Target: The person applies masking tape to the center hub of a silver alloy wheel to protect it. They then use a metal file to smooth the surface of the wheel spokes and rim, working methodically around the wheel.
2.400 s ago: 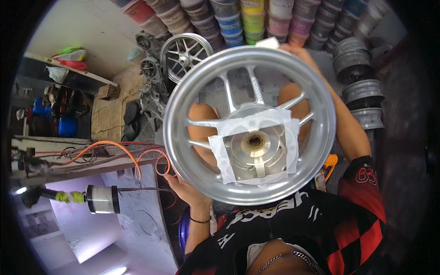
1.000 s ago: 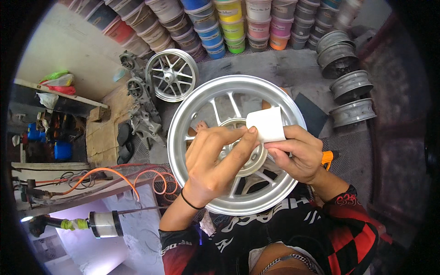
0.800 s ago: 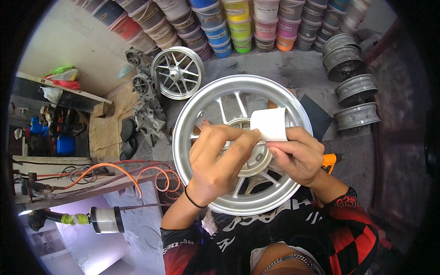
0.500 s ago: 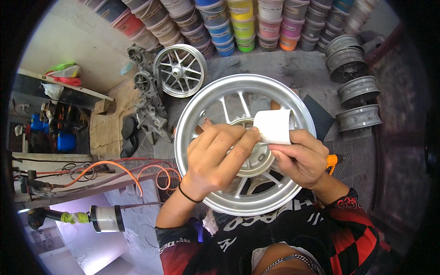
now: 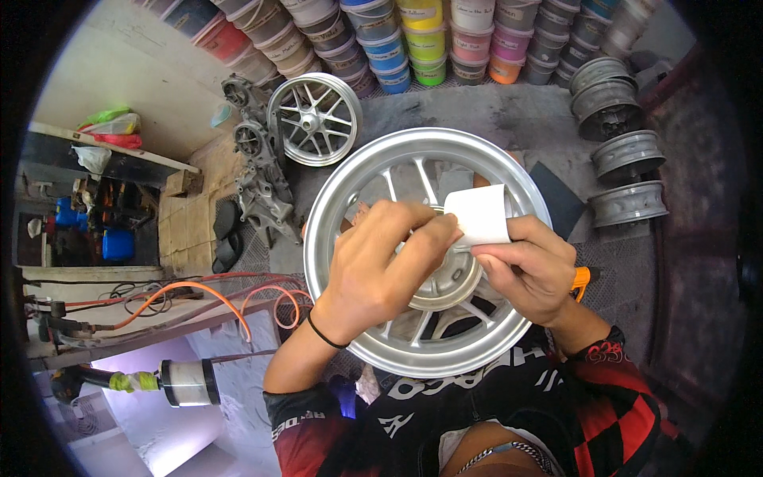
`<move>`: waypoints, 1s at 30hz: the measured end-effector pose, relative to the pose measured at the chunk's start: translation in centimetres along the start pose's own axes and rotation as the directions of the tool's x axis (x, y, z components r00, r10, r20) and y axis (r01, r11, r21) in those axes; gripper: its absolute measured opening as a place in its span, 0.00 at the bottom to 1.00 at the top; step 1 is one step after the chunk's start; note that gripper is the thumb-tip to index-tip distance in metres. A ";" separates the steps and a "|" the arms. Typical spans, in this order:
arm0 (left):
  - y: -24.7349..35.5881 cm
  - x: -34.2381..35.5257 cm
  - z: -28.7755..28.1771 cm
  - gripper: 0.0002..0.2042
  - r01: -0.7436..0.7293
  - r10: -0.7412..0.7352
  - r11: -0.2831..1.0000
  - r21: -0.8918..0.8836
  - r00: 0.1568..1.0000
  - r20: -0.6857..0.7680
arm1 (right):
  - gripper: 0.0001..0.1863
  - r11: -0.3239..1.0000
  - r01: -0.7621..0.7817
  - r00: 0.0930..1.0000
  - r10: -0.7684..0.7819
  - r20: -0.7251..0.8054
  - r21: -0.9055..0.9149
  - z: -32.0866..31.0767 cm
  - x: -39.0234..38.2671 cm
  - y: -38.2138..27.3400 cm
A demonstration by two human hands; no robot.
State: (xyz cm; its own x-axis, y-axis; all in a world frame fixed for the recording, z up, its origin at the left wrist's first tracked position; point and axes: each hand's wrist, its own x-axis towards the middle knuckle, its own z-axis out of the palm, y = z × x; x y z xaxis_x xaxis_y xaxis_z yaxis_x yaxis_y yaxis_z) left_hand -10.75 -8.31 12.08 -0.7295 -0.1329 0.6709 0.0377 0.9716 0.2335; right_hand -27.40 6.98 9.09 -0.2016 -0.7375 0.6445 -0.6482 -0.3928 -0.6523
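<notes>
Even, fairly bright light reaches the wheel [image 5: 445, 296], leaving a soft sheen around its rim. In front of it, the white sheet [image 5: 478, 213] is nearly washed out. Below and left of the wheel, a panel [image 5: 159, 433] glows violet-white, with glare strongest low down. The wall [image 5: 699, 238] right of the wheel is dim and murky. Tubs [image 5: 427, 48] beyond the wheel splay outward, and a black, curved fisheye border surrounds everything.

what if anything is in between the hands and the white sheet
Nothing visible: the left hand touches the white sheet at its lower-left corner, and the right hand pinches its lower-right corner. The silver wheel shows behind them, not between.
</notes>
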 end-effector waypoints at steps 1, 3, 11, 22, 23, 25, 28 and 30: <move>-0.2 -0.1 0.0 0.14 -0.024 0.024 1.000 0.004 1.000 0.013 | 0.09 1.000 -0.019 1.000 0.019 0.005 0.019 0.0 0.0 -0.1; -0.6 -0.4 0.6 0.12 -0.045 0.045 0.999 0.026 0.999 -0.014 | 0.09 1.000 -0.018 1.000 0.018 0.007 0.018 0.1 0.1 0.0; -0.1 0.1 0.9 0.12 0.196 -0.168 0.975 -0.107 0.959 0.227 | 0.08 0.999 -0.013 1.000 0.013 -0.005 -0.043 0.6 -0.3 1.2; 1.1 1.4 0.1 0.21 0.248 -0.246 0.968 -0.029 0.968 0.049 | 0.11 0.998 -0.039 0.998 0.041 0.048 -0.041 0.6 0.0 1.0; 1.0 1.4 0.0 0.20 0.218 -0.214 0.975 -0.035 0.973 0.080 | 0.11 0.998 -0.043 0.998 0.045 0.045 -0.039 0.5 0.1 0.8; 0.8 1.5 -0.3 0.18 0.161 -0.154 0.986 -0.045 0.978 0.140 | 0.11 0.998 -0.050 0.998 0.051 0.043 -0.028 0.6 0.3 0.4; 0.5 1.1 -0.8 0.13 0.203 -0.184 0.975 -0.092 0.965 0.184 | 0.12 0.999 -0.029 0.999 0.027 0.042 0.026 0.5 0.4 0.8; 0.1 0.6 -0.8 0.12 0.208 -0.183 0.970 -0.125 0.965 0.189 | 0.13 0.989 -0.134 0.990 0.131 0.047 0.064 0.6 -0.2 0.8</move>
State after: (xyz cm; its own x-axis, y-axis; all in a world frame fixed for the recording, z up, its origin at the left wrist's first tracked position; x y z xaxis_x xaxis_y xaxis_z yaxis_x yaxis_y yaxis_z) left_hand -10.66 -8.46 13.05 -0.8396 -0.2692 0.4718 -0.0301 0.8903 0.4544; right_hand -27.46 6.47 8.26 -0.2503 -0.8073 0.5344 -0.5672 -0.3250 -0.7567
